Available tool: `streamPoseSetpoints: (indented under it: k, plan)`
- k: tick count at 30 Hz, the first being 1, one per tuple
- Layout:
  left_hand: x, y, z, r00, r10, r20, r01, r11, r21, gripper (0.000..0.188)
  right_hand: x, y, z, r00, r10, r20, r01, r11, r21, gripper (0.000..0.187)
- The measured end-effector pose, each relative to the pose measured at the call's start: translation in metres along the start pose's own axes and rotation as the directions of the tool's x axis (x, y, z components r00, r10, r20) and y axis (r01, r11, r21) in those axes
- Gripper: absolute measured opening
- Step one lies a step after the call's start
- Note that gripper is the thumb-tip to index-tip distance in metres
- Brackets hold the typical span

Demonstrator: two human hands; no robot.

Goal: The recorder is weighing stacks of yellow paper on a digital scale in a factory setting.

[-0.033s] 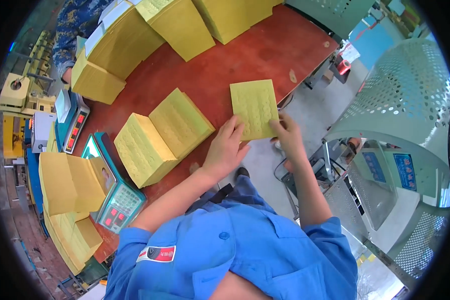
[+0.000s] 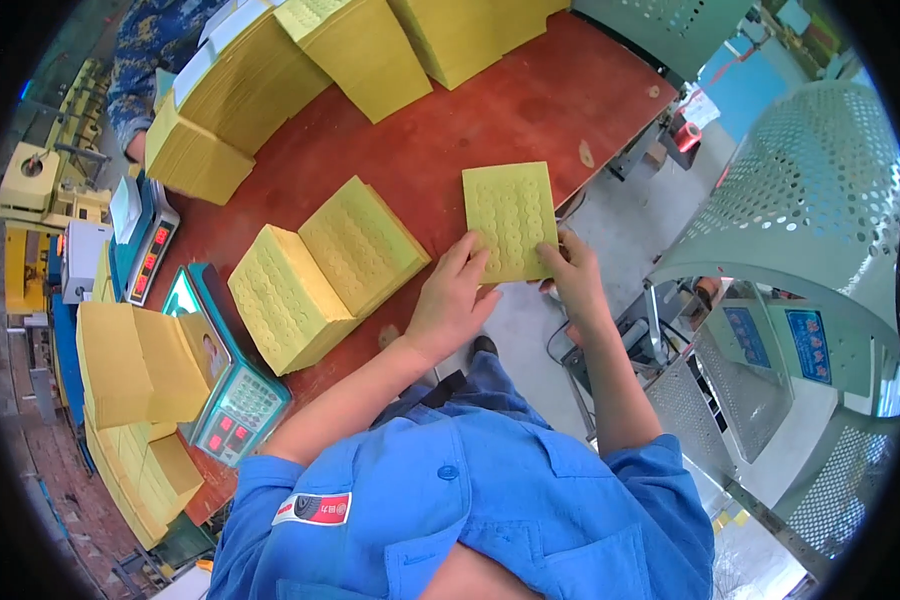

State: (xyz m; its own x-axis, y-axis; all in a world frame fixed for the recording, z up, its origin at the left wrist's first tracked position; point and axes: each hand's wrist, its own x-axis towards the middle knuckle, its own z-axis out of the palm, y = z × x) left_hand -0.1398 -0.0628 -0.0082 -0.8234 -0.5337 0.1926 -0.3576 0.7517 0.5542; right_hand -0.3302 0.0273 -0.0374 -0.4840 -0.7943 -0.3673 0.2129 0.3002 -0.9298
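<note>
A square of yellow paper (image 2: pixel 510 215), embossed in scalloped rows, was found held in front of the blue shirt (image 2: pixel 510 490), overlapping the right-hand edge of the red worktop (image 2: pixel 390 140) in view; whether one sheet or several were held could not be told; its lower left edge was gripped by the fingers of the left hand (image 2: pixel 455 305); its lower right edge was pinched by the right hand (image 2: pixel 576 278), with the thumb on the face; the paper was judged light, fairly limp and not slippery, its raised pattern easily crushed; hold was judged best taken flat at both side edges; thicker yellow stacks (image 2: pixel 300 290) were noted on the worktop, beside a teal scale (image 2: pixel 245 405).
</note>
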Motion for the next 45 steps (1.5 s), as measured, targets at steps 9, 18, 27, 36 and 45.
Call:
streamPoseSetpoints:
  k: [9,18,27,36,45]
  plan:
    - [-0.058,0.027,-0.094,0.924,-0.351,0.152,0.197,0.098,-0.975,0.023,-0.106,-0.080,0.052,0.928,-0.372,0.019,0.372,0.928,-0.003,0.024]
    - [-0.230,0.022,-0.296,0.605,-0.472,-0.642,0.105,0.846,-0.523,0.016,-0.149,-0.167,0.261,0.581,-0.516,0.630,0.691,0.721,-0.047,0.024]
    - [-0.336,-0.095,-0.515,0.639,-0.601,-0.481,0.213,0.739,-0.640,0.031,-0.181,-0.252,0.509,0.470,-0.528,0.707,0.540,0.806,0.243,0.039]
    - [-0.360,-0.149,-0.505,0.637,-0.719,-0.279,0.335,0.584,-0.739,0.029,-0.189,-0.224,0.541,0.601,-0.433,0.672,0.587,0.810,-0.004,0.037]
    - [-0.358,-0.157,-0.494,0.648,-0.715,-0.263,0.324,0.571,-0.754,0.029,-0.194,-0.213,0.536,0.634,-0.454,0.625,0.621,0.781,-0.063,0.037]
